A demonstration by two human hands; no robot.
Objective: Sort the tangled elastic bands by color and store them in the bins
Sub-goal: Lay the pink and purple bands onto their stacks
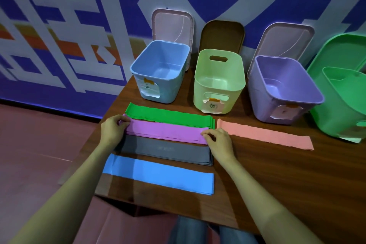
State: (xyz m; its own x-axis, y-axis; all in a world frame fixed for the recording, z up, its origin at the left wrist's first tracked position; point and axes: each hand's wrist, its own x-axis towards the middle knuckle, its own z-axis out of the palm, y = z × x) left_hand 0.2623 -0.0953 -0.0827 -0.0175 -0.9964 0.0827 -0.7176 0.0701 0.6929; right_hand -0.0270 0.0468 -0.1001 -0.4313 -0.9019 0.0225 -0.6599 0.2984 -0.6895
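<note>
Flat stacks of elastic bands lie in rows on the brown table (257,174): green bands (168,116) farthest, then purple bands (166,130), dark grey bands (164,149) and blue bands (158,174) nearest. A pink band (265,135) lies to the right. My left hand (112,130) pinches the left end of the purple stack. My right hand (217,141) pinches its right end. Behind stand an open blue bin (158,71), a pale green bin (218,81), a purple bin (283,89) and a green bin (340,101).
Each near bin carries a taped paper label on its front. Lids lean on the blue and white wall behind the bins. The table's left edge runs close to my left hand, with reddish floor beyond it. My legs show below the near edge.
</note>
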